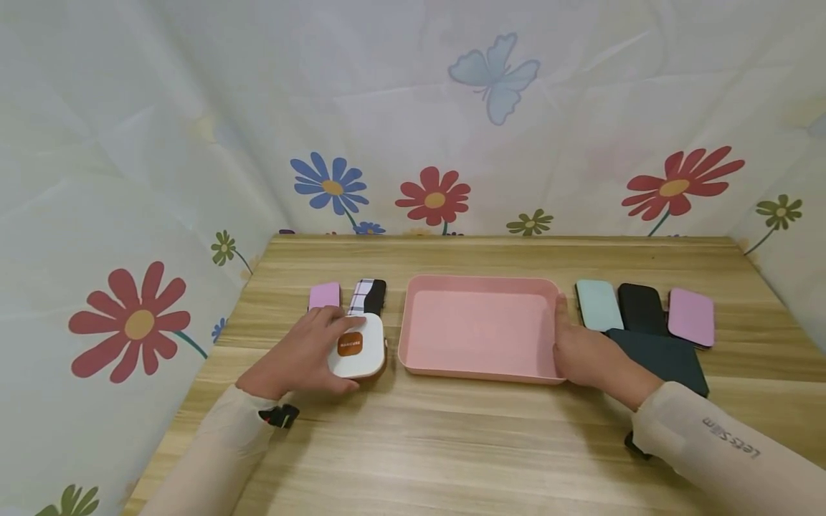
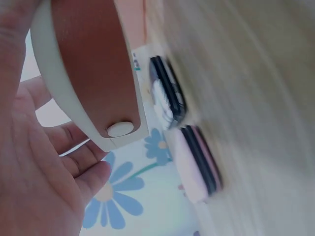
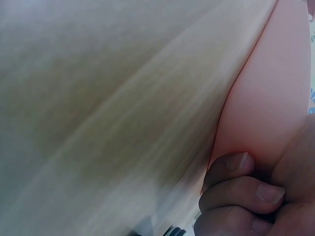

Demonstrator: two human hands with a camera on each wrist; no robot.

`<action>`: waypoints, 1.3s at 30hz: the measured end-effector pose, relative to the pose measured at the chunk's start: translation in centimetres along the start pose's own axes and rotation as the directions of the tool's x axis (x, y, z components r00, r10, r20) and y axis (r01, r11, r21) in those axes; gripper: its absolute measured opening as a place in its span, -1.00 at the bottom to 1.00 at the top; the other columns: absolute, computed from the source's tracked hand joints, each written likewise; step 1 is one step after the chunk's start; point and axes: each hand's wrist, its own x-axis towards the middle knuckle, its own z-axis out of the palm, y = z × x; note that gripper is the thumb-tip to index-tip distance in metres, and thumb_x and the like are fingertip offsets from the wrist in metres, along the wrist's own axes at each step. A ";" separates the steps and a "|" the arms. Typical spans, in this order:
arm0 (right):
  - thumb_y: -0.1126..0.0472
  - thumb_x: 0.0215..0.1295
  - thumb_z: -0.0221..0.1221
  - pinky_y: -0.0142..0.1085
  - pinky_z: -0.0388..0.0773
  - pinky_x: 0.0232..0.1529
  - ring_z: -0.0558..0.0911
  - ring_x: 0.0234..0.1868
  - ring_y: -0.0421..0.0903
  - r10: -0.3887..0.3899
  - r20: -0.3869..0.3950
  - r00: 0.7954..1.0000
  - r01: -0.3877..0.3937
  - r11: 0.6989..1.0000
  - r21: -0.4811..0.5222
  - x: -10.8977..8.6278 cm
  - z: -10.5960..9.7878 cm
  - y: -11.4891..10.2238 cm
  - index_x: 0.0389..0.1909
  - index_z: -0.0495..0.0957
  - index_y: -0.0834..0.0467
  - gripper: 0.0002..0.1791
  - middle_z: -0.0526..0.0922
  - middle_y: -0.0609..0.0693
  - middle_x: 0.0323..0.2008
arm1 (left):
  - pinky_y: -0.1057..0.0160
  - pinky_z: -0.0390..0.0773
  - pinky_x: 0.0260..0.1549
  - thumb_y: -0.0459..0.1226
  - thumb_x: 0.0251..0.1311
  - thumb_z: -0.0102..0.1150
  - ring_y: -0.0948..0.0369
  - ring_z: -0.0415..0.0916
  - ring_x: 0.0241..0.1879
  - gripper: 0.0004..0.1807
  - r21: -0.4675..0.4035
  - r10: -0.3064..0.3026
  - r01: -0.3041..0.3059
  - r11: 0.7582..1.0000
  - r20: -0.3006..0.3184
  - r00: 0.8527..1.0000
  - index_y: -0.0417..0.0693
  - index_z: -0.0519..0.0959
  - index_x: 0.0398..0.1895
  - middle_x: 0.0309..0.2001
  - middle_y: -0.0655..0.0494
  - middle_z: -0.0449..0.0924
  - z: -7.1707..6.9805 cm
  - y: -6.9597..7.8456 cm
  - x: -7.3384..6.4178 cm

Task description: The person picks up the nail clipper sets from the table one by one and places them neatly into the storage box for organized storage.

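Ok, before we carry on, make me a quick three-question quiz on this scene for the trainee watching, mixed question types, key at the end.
1. Which hand holds the white case?

2. True or false: in the head view, the black case lies between the mint case and a pink case.

3. What is the right hand touching?
a) the plaid case
b) the tray
c) the white case

Key:
1. The left hand.
2. True.
3. b
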 end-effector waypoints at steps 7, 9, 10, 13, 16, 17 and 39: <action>0.33 0.37 -0.06 -0.36 0.11 -0.70 0.27 -0.78 -0.20 -0.074 -0.047 0.996 0.071 0.995 -0.068 -0.1 0.1 0.2 0.41 -0.30 0.69 -0.16 0.36 -0.07 -0.80 | -0.02 0.39 0.23 0.31 -0.36 0.50 0.04 0.35 0.20 0.24 0.010 0.043 -0.043 0.999 -0.028 0.999 0.10 0.27 0.50 0.23 -0.01 0.41 -0.8 1.2 1.7; 0.34 0.34 -0.04 -0.36 0.10 -0.70 0.26 -0.78 -0.21 -0.093 -0.064 0.994 0.087 0.992 -0.096 -0.1 0.2 0.2 0.39 -0.26 0.72 -0.17 0.35 -0.08 -0.80 | -0.01 0.38 0.24 0.33 -0.36 0.49 0.06 0.35 0.19 0.23 0.017 0.050 -0.049 0.999 -0.030 0.998 0.12 0.27 0.50 0.23 0.01 0.41 -0.9 1.6 2.3; 0.35 0.33 -0.03 -0.36 0.10 -0.70 0.26 -0.78 -0.20 -0.097 -0.070 0.993 0.090 0.990 -0.109 -0.1 0.2 0.2 0.39 -0.24 0.72 -0.17 0.34 -0.07 -0.80 | 0.00 0.39 0.23 0.34 -0.36 0.49 0.07 0.36 0.18 0.23 0.021 0.056 -0.055 0.998 -0.032 0.998 0.12 0.28 0.49 0.22 0.02 0.42 -1.0 1.8 2.7; 0.35 0.34 -0.02 -0.35 0.09 -0.70 0.25 -0.78 -0.20 -0.067 -0.054 0.996 0.062 0.994 -0.091 -0.1 0.1 0.1 0.41 -0.28 0.69 -0.15 0.35 -0.06 -0.80 | 0.00 0.40 0.24 0.35 -0.34 0.48 0.05 0.38 0.18 0.24 0.022 0.080 -0.080 0.997 -0.034 0.996 0.10 0.26 0.50 0.22 0.01 0.43 -1.2 2.4 3.9; 0.31 0.40 -0.07 -0.34 0.11 -0.69 0.27 -0.77 -0.18 -0.003 0.004 1.000 0.003 0.999 -0.032 0.1 0.2 0.0 0.46 -0.42 0.59 -0.11 0.39 -0.05 -0.76 | -0.02 0.39 0.27 0.37 -0.33 0.45 0.02 0.37 0.24 0.27 0.026 0.094 -0.094 0.995 -0.020 0.995 0.08 0.20 0.53 0.26 0.00 0.43 -1.3 3.0 4.8; 0.29 0.43 -0.09 -0.32 0.13 -0.68 0.29 -0.76 -0.17 0.023 0.024 0.999 -0.022 1.000 -0.007 0.2 0.2 -0.1 0.47 -0.48 0.55 -0.11 0.40 -0.04 -0.75 | -0.02 0.39 0.27 0.38 -0.33 0.44 0.01 0.36 0.25 0.29 0.028 0.098 -0.097 0.995 -0.017 0.995 0.08 0.18 0.54 0.27 0.00 0.43 -1.4 3.2 5.1; 0.27 0.48 -0.22 -0.30 0.11 -0.68 0.30 -0.75 -0.14 0.056 0.034 0.998 -0.057 0.998 0.012 0.1 0.3 0.3 0.49 -0.54 0.47 -0.17 0.41 -0.03 -0.73 | -0.06 0.19 0.38 0.38 -0.27 0.41 0.07 0.30 0.27 0.23 0.045 0.170 -0.171 0.984 0.017 0.985 0.16 0.19 0.54 0.26 0.05 0.40 1.3 6.5 12.8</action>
